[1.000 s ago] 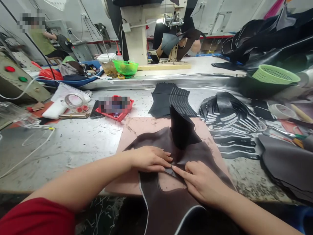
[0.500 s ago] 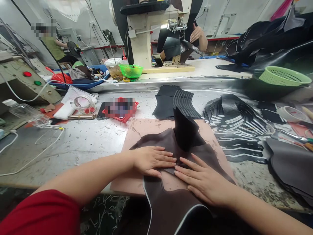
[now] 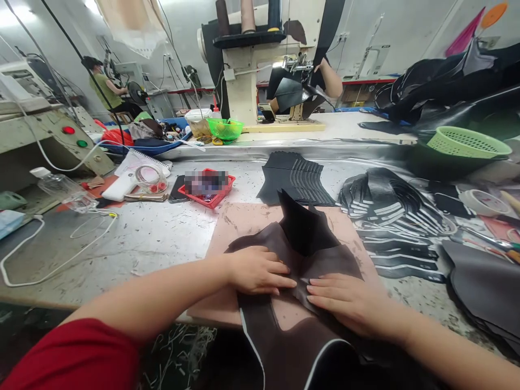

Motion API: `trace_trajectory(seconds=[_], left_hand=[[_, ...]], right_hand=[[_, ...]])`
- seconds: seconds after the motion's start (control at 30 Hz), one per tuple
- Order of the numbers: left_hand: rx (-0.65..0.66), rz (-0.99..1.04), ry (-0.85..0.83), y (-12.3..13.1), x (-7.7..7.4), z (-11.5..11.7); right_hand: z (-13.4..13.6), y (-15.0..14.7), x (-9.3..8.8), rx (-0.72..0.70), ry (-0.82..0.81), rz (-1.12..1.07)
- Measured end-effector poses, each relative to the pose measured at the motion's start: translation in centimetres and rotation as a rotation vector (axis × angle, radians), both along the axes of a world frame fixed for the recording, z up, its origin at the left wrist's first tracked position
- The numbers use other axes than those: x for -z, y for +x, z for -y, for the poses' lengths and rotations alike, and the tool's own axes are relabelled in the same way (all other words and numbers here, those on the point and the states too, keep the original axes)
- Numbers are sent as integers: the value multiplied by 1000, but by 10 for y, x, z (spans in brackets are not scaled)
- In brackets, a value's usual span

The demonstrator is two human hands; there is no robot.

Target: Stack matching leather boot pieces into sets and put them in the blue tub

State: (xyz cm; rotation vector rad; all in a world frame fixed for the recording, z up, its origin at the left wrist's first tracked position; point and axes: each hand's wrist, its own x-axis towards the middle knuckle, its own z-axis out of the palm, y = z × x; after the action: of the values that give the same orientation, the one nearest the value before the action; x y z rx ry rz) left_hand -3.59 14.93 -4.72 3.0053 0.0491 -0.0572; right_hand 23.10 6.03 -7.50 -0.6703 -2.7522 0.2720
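Note:
A dark brown leather piece (image 3: 268, 237) lies across a pink board (image 3: 221, 233) at the table's front edge. Its near part (image 3: 284, 346), with white edging, hangs down towards me. A black flap (image 3: 300, 227) stands up from the far side of the leather. My left hand (image 3: 257, 271) rests palm down on the left part, fingers stretched and slightly bent. Flat on the right part lies my right hand (image 3: 353, 300), fingers extended. A small gap separates the two sets of fingertips, with leather between them.
Beyond the board lie a stack of black cut pieces (image 3: 290, 176) and a red basket (image 3: 207, 197). To the right are black strips (image 3: 390, 200) and grey-brown leather pieces (image 3: 483, 281). A sewing machine (image 3: 244, 81) stands behind, with another person's arm (image 3: 331, 78) beside it.
My right hand has shifted slightly right and towards me, widening the gap between the hands. My left fingers are more bent. The leather is more bunched, and the black flap leans further left.

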Motion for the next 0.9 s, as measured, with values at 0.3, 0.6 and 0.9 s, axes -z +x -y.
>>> trace_trajectory(seconds=[0.3,0.6,0.9], left_hand=[[-232,-21,-87,-8,15,23],[-345,6,36,2,4,44],[-170,31,-127,2,-1,19]], right_hand=[[1,-11,7,159,47,145],[18,-28,0,356,36,121],[7,-21,3,406,15,-60]])
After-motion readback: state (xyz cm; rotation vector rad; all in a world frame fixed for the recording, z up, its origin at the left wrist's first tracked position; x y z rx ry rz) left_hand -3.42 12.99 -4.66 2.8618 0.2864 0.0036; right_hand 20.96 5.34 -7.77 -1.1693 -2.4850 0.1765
